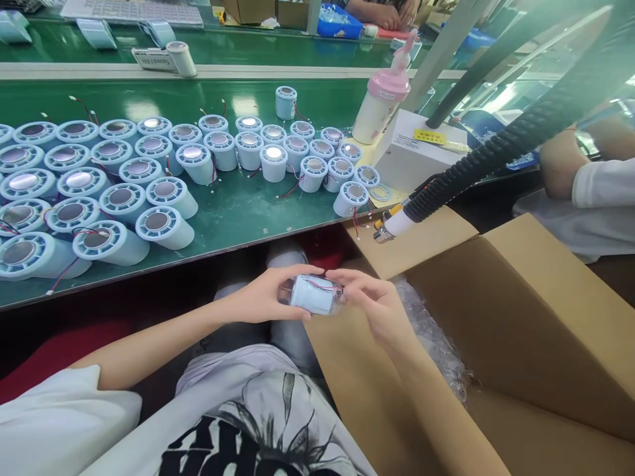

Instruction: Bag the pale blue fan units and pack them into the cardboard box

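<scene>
Above my lap, a light blue cylinder part (313, 295) with a thin red and black wire lies on its side, with clear plastic around it. My left hand (270, 294) grips its left end between thumb and fingers. At the other end, the fingertips of my right hand (370, 297) pinch the clear plastic near the end. On the green bench in front, several similar blue cylinders (159, 221) stand in rows, with round metallic discs on top and short wires beside them.
An open cardboard box (536, 317) holding clear plastic pieces (431, 330) stands at my right. A black corrugated hose (471, 165) hangs above it. A pink-topped bottle (380, 99) and a white box (411, 145) stand at the bench's right end. Co-workers' arms (560, 162) show beyond.
</scene>
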{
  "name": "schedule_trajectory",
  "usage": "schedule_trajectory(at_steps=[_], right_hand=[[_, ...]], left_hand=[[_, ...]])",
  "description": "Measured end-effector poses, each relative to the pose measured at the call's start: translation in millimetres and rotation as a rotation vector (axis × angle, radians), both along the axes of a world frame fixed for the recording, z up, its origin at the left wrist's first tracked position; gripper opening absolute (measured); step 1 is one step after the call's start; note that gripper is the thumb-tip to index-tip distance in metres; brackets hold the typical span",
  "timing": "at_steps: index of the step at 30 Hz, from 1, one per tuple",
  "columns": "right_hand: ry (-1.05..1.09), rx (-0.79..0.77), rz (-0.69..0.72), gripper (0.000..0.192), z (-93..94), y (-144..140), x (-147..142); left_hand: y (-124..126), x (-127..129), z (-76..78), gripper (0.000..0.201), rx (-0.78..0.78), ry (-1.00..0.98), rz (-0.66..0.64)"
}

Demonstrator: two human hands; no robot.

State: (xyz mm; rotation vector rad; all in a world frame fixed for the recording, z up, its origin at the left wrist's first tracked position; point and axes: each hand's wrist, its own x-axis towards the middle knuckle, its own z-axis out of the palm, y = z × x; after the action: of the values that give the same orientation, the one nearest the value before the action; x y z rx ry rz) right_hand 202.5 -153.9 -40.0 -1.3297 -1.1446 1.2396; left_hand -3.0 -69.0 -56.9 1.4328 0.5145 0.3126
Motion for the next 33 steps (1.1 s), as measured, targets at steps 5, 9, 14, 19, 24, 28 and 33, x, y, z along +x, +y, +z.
schedule_trajectory(at_steps=[5,9,14,19,24,28,33], right_hand=[[-0.458,0.290,0.141,0.043,1.8,-10.6,-0.3],[-0.423,0.282,0.125,0.042,2.0,-16.4,-0.5],[-0.176,0.130,0.138,0.046,4.1,-15.4,-0.7],[-0.043,0.005,0.112,0.044,8.2,-14.4,-2.7],[0.066,-0.110,0.099,0.045,8.6,-15.1,-4.6],[0.148,-0.141,0.089,0.045,8.3,-14.0,-6.9],[0.182,-0.160,0.036,0.051,1.2,-12.1,-7.6]], left_hand=[[-4.7,-1.8,2.3,0.062,-0.245,-0.031,0.045],[-2.9,-5.8,6.7,0.069,-0.120,-0.051,-0.001],[0.0,-9.4,16.0,0.072,0.052,-0.064,-0.054],[-0.3,-11.4,17.7,0.075,0.185,-0.069,-0.052],[-0.9,-11.8,20.2,0.075,0.233,-0.055,-0.056],[-0.4,-11.2,22.0,0.074,0.186,-0.042,-0.053],[5.1,-7.7,17.7,0.076,0.084,-0.048,-0.055]])
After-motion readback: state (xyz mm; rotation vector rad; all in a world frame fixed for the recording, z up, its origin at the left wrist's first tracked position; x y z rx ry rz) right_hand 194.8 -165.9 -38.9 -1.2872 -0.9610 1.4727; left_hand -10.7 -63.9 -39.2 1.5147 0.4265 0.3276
